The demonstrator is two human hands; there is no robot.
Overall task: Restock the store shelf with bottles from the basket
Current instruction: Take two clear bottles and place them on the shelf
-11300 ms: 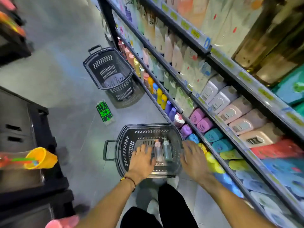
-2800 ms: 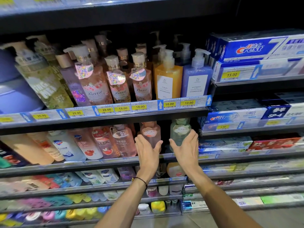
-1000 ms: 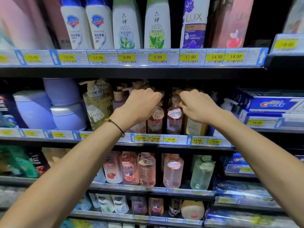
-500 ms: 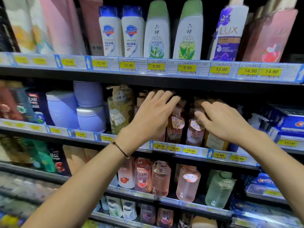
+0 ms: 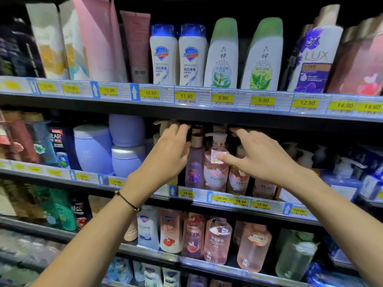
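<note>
Reaching in from below, both forearms are stretching toward the middle shelf (image 5: 228,211), with a cord bracelet (image 5: 128,201) sitting on the left wrist. The left hand (image 5: 167,154) is curling its fingers over the top of a tan pump (image 5: 160,123); I cannot tell whether it is gripping anything behind the palm. The right hand (image 5: 259,156) is spreading loosely and holding nothing, its thumb touching the sticker on a pink bottle (image 5: 215,177). A purple bottle (image 5: 193,168) is standing upright between the hands, just beside the pink one. Lilac jars (image 5: 93,148) are sitting farther left.
</note>
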